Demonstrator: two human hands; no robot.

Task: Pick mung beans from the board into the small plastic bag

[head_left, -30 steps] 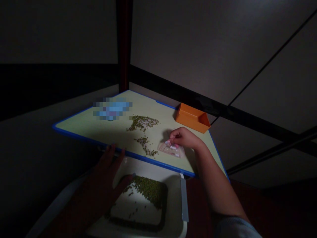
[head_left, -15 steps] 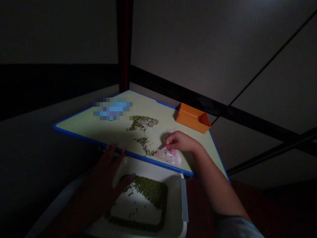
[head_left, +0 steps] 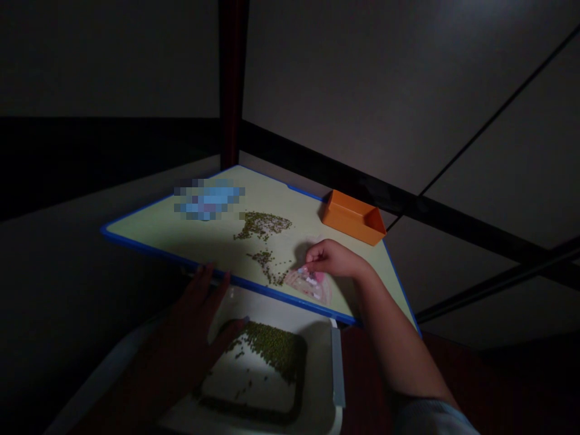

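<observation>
My right hand (head_left: 330,257) is closed in a pinch at the upper edge of a pinkish, see-through plastic piece (head_left: 312,287), fan-shaped, low over the pale board (head_left: 190,238). Just left of that piece lie two loose patches of small green beans (head_left: 265,223), one behind the other. My left hand (head_left: 199,314), in deep shadow, has its fingers spread. Its fingertips touch the board's blue front edge, and its thumb reaches over a white plastic tub (head_left: 321,362). More green beans (head_left: 276,347) lie in the tub, heaped toward its back right corner.
An orange open box (head_left: 353,217) stands at the board's back right edge. A blurred-out blue item (head_left: 211,199) lies at the back left. Behind the board rise dark walls (head_left: 362,90) and a reddish post (head_left: 231,84). The tub sits under the board's front edge.
My right hand has shifted slightly right with the plastic piece, whose left edge has drawn back from the beans. My left hand stays at the board's edge. The view has moved a little.
</observation>
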